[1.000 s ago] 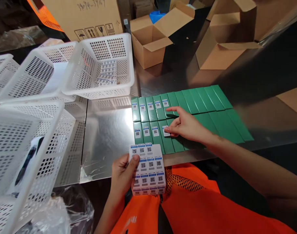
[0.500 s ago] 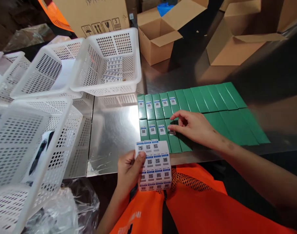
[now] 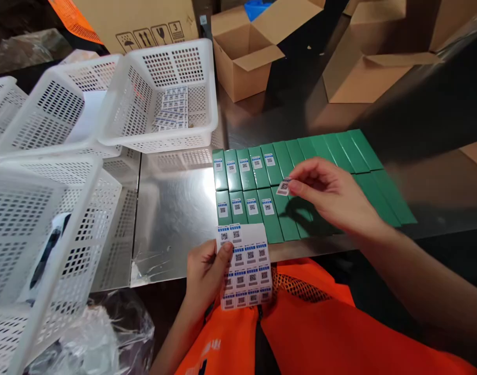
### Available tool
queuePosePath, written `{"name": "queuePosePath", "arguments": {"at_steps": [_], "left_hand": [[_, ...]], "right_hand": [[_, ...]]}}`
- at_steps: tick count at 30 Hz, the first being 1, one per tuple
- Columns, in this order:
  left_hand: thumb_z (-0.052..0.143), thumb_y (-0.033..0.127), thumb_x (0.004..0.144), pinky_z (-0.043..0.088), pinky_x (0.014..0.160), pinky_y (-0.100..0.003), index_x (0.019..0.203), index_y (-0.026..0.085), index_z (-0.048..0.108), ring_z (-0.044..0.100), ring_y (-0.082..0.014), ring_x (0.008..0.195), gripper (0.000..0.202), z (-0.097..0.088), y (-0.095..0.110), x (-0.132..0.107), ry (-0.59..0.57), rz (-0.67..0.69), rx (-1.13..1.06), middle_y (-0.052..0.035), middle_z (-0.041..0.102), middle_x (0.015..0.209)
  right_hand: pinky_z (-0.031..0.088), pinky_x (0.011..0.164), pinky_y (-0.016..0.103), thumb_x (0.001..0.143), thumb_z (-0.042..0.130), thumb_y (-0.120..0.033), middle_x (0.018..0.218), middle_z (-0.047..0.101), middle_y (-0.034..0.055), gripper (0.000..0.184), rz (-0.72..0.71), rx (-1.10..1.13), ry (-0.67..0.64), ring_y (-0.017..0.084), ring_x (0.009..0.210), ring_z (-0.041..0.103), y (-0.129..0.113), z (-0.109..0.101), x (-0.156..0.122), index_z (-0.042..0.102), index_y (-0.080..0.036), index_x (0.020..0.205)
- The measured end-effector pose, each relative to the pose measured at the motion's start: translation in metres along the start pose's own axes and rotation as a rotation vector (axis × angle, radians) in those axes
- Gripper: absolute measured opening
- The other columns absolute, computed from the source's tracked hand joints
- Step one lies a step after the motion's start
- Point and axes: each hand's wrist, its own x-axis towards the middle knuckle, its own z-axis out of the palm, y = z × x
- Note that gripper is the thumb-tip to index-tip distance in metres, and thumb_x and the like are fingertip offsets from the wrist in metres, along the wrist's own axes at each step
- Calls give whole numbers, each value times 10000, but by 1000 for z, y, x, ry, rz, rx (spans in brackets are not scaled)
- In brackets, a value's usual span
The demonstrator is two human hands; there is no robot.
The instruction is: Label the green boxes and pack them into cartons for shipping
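Observation:
Two rows of flat green boxes (image 3: 320, 156) lie side by side on the steel table (image 3: 175, 208). The leftmost boxes in each row carry a small QR label. My left hand (image 3: 205, 276) grips a sheet of QR stickers (image 3: 246, 268) near the table's front edge, thumb on its left side. My right hand (image 3: 332, 195) hovers above the green boxes and pinches one loose sticker (image 3: 283, 186) between thumb and forefinger, over the unlabelled box beside the labelled ones.
White perforated baskets stand at the left; one basket (image 3: 163, 99) holds more sticker sheets, and a near basket (image 3: 38, 245) holds a dark pen-like thing. Open cardboard boxes (image 3: 246, 57) sit behind the table. Clear plastic wrap (image 3: 89, 338) lies at lower left.
My right hand lifted off the lower row, where a fourth label now sits, and now holds a fresh sticker in the air. The sheet in my left hand has one sticker fewer.

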Motion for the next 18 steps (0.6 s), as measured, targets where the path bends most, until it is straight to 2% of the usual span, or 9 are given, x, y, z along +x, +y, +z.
{"name": "queuePosePath", "arguments": {"at_steps": [2,3,5,7,13,18], "left_hand": [[590,622,904,381,534,-237,636,159,658,500,-135,558,539,-1,-1,-2,-7,-14,-8,-24,585,583],[589,624,903,387,536,-238,642,157,664,502,-136,559,540,-1,0,-2,-11,-16,-8,-27,591,589],[595,622,900,402,544,-242,647,155,673,505,-137,562,537,-1,1,-3,-5,-14,-6,-31,605,605],[600,618,897,414,553,-244,648,155,677,507,-138,567,532,0,1,-4,10,-16,-2,-33,617,619],[599,632,891,408,557,-238,584,163,618,494,-133,574,561,0,-3,-3,12,-31,-9,-28,597,610],[602,630,889,389,542,-239,614,165,630,478,-133,563,541,1,-1,-2,8,-11,-18,-16,564,581]], "right_hand": [[507,628,323,783,769,-450,724,628,-9,359,146,-80,-61,169,661,610,11,-12,10,594,-244,1020],[497,601,321,751,786,-446,693,619,-25,489,210,-105,-103,172,630,601,18,-16,13,548,-251,1131],[503,595,328,707,810,-424,670,628,-49,770,296,-125,-154,189,617,612,31,-20,17,377,-269,1325],[518,612,341,692,815,-410,670,642,-54,893,323,-137,-168,202,627,625,39,-20,17,256,-274,1376],[502,619,350,702,790,-408,665,654,-46,790,329,-248,-172,213,632,639,34,-14,17,297,-263,1301],[459,663,370,729,795,-313,710,689,-10,736,326,-598,-144,251,710,666,19,-10,24,371,-235,1326]]}}
